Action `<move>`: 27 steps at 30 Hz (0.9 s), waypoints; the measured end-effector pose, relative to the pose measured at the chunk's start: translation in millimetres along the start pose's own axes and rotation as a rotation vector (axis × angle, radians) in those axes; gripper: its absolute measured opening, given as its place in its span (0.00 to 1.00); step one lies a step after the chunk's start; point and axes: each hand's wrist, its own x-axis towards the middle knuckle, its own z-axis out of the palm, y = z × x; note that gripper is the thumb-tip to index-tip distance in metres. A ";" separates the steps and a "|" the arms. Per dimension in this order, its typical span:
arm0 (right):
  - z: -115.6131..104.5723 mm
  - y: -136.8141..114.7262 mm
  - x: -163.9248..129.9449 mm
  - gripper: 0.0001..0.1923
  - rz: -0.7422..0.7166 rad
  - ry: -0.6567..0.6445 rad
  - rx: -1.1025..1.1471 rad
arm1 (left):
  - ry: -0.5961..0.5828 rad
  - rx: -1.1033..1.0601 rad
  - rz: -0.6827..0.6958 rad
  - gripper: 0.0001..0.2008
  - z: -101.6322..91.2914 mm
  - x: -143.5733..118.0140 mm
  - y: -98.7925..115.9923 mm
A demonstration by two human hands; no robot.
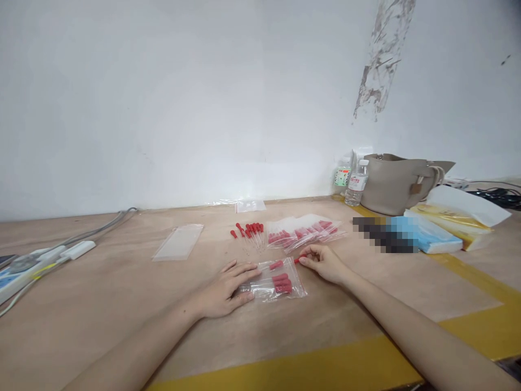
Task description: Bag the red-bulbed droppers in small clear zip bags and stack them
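Observation:
My left hand (230, 290) lies flat, fingers stretched, on the left part of a clear zip bag (266, 296). Inside that bag are several glass droppers with red rubber bulbs, the bulbs toward the right end. At the bag's right, open-looking edge, my right hand (323, 264) pinches the red bulb of a dropper (298, 259); its glass tube is hard to make out. Just beyond the bag lies a loose group of red-bulbed droppers (253, 228). To their right is an overlapping pile of clear bags (303, 234) with red-bulbed droppers inside.
Flat clear bags (179, 243) lie at left, and another plastic bag (250, 206) lies by the wall. A power strip (30, 269) with cables is at far left. Water bottles (357, 183), a grey bag (393, 184) and a blue-and-white packet (431, 233) stand or lie at right.

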 end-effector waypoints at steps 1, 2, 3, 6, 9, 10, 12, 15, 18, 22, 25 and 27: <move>2.4 -2.2 -1.3 0.12 -0.020 -0.026 0.002 | 0.000 -0.004 0.001 0.24 -0.3 0.1 0.3; 5.3 -4.4 -2.9 0.11 -0.039 -0.049 0.010 | 0.000 -0.006 0.001 0.24 -0.6 0.2 0.5; 8.3 -6.1 -4.3 0.11 -0.056 -0.067 0.024 | 0.000 -0.008 0.000 0.24 -0.8 0.4 0.6; 16.3 -7.7 -6.7 0.10 -0.064 -0.061 0.068 | -0.005 -0.003 -0.001 0.25 -1.0 1.0 0.6; 22.0 -6.0 -6.3 0.09 -0.029 -0.031 0.070 | -0.004 -0.002 0.005 0.25 -1.2 1.2 1.0; 23.6 -6.0 -6.0 0.08 -0.021 -0.027 0.060 | 0.000 -0.004 0.005 0.25 -1.5 1.2 1.4; 27.0 -8.3 -5.9 0.08 -0.017 -0.022 0.032 | 0.007 -0.007 0.001 0.25 -2.1 1.2 2.3; 31.2 -17.8 -7.6 0.08 -0.038 -0.018 0.008 | 0.005 -0.010 -0.003 0.25 -2.8 1.3 3.4; 30.7 -27.4 -9.3 0.11 -0.091 -0.153 0.103 | 0.002 -0.016 0.000 0.25 -2.8 1.3 3.4; 22.8 -25.4 -6.8 0.14 -0.021 -0.063 0.169 | 0.006 -0.016 -0.003 0.25 -2.7 1.3 2.7; 20.1 -18.9 -3.1 0.17 0.086 0.083 0.101 | 0.010 -0.020 0.008 0.25 -3.3 1.4 2.9; 22.1 -18.2 -2.0 0.18 0.114 -0.014 0.096 | 0.008 -0.027 0.009 0.25 -3.6 1.4 3.9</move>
